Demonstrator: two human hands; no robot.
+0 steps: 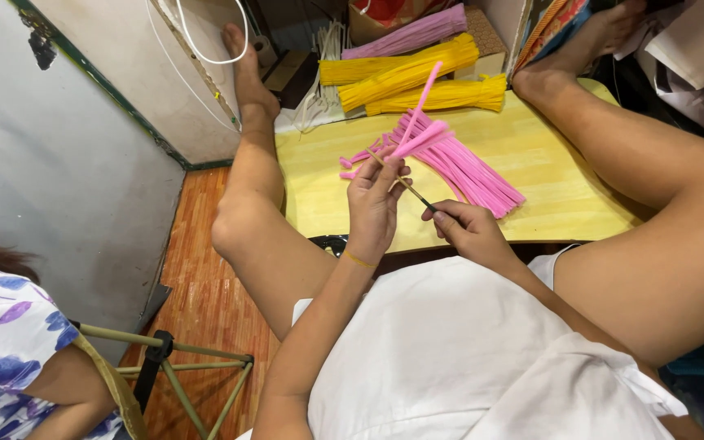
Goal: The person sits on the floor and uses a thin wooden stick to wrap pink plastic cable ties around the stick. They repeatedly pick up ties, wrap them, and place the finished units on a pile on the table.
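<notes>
Sitting with a white garment across the lap (pixel 466 358), the person works over a low yellow table (pixel 531 204) set between their bare legs. Nearest the body, the right hand (pixel 470 232) pinches the dark end of a thin stick (pixel 407 186), fingers closed on it. At ten o'clock from that hand, the left hand (pixel 375 204) grips a small cluster of pink fuzzy stems (pixel 419 134), holding them against the stick's upper part, fingers clamped around the bunch; one stem stands up past the others toward twelve o'clock.

The step in hand looks like binding or gathering the pink stems onto the stick (a judgement from the grip, not something plainly shown). A further move would call for the left fingers to keep the bunch tight while the right hand steadies or turns the stick, since the stems splay at their tips.

The stems are bright pink, slender and fuzzy, straight along their length. Beyond the hands, at one o'clock, a fanned pile of pink stems (pixel 470 167) lies on the table. Farther, at twelve o'clock, yellow bundles (pixel 409 77) and a purple bundle (pixel 409 37) are stacked at the table's far edge. At eight o'clock, another person's floral sleeve (pixel 2 326) shows near a folding frame (pixel 181 367).
</notes>
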